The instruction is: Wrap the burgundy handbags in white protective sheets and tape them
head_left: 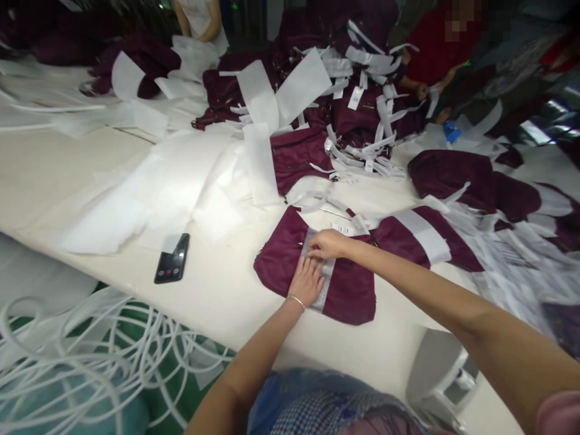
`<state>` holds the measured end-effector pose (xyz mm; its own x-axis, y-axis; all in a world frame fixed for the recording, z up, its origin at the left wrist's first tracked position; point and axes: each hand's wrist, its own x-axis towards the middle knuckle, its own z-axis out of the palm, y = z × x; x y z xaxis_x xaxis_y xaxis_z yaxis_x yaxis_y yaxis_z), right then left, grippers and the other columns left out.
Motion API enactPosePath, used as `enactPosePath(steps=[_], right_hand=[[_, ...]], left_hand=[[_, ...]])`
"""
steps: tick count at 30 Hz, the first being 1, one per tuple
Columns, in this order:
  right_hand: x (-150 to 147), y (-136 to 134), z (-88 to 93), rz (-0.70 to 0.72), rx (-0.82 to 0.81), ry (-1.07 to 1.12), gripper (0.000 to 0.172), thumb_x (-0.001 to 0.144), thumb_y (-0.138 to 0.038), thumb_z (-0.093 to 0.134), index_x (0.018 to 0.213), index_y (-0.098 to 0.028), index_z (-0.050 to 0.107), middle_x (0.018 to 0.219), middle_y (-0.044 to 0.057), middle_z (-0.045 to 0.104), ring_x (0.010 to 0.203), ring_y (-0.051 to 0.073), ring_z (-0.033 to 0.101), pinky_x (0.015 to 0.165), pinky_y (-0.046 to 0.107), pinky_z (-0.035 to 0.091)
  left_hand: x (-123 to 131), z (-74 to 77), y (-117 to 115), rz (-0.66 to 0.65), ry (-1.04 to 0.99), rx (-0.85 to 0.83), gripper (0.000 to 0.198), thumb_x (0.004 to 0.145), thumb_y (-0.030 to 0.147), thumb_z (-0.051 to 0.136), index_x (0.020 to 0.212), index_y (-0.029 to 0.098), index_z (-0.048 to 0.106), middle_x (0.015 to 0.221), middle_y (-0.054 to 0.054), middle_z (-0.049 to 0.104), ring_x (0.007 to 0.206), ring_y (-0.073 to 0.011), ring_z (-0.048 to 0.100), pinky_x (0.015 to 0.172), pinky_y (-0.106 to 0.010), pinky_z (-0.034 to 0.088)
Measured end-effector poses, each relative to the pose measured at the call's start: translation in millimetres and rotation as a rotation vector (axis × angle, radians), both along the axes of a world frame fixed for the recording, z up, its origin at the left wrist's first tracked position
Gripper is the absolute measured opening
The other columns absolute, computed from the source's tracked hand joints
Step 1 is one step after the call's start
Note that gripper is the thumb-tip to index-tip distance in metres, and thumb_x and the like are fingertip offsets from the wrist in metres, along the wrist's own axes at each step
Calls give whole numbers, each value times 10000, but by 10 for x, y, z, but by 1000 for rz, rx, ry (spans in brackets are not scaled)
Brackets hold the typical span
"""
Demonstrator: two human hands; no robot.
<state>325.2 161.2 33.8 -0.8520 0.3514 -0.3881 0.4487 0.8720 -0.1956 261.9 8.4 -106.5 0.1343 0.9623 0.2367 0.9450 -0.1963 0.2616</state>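
A folded maroon fabric bundle (348, 290) lies on the cream table (67, 175) in front of me, with a white paper band (322, 284) wrapped across its middle. My left hand (307, 281) lies flat on the band, fingers stretched out, a thin bracelet at the wrist. My right hand (327, 244) rests on the band's upper end with its fingers curled, pinching the paper. A second banded maroon bundle (419, 238) sits just to the right.
A black phone (173, 258) lies left of the bundle. White paper sheets (149, 193) and heaps of maroon fabric with white strips (357, 121) cover the far table. White cord loops (90, 356) pile at lower left. Other people stand at the far edge (430, 54).
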Motion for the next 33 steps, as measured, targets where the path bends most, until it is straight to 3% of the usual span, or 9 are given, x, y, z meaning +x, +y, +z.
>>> enactPosePath(steps=[7, 13, 18, 23, 27, 33], right_hand=[[-116, 117, 80, 68, 0, -62, 191, 848, -374, 597, 867, -239, 731, 824, 12, 742, 707, 157, 619, 570, 248, 287], [-98, 165, 137, 93, -43, -38, 187, 842, -378, 603, 849, -244, 734, 790, 4, 736, 697, 154, 622, 572, 244, 302], [-257, 207, 10, 143, -33, -89, 158, 802, -350, 628, 816, -239, 740, 765, 14, 734, 676, 157, 627, 557, 246, 310], [-465, 219, -156, 207, 68, -202, 165, 763, -373, 662, 828, -252, 753, 810, 40, 747, 734, 187, 656, 588, 254, 355], [-577, 163, -170, 249, 146, -276, 181, 746, -363, 686, 830, -225, 769, 819, 74, 750, 751, 218, 672, 613, 273, 391], [-553, 203, -198, 243, 191, -216, 189, 731, -374, 698, 781, -205, 767, 781, 94, 745, 733, 235, 677, 599, 284, 379]], left_hand=[[29, 68, -17, 31, 17, -10, 573, 1002, 388, 317, 1493, 95, 285, 1570, -167, 269, 1475, -279, 185, 1204, -476, 198], [28, 112, -6, 26, 18, -23, 571, 999, 395, 331, 1474, 79, 322, 1535, -191, 335, 1467, -281, 214, 1208, -456, 186], [47, 131, -7, 23, 14, -40, 586, 985, 378, 362, 1468, 48, 323, 1539, -210, 315, 1462, -304, 221, 1215, -443, 155], [52, 90, -20, 35, -13, -34, 611, 987, 377, 327, 1509, 76, 224, 1558, -193, 282, 1466, -283, 216, 1218, -466, 119], [46, 75, -25, 38, -26, -34, 603, 989, 378, 325, 1511, 91, 228, 1569, -185, 259, 1473, -275, 195, 1219, -460, 116], [34, 104, -41, 40, -24, -26, 598, 987, 376, 339, 1505, 93, 247, 1580, -175, 231, 1480, -274, 165, 1215, -454, 144]])
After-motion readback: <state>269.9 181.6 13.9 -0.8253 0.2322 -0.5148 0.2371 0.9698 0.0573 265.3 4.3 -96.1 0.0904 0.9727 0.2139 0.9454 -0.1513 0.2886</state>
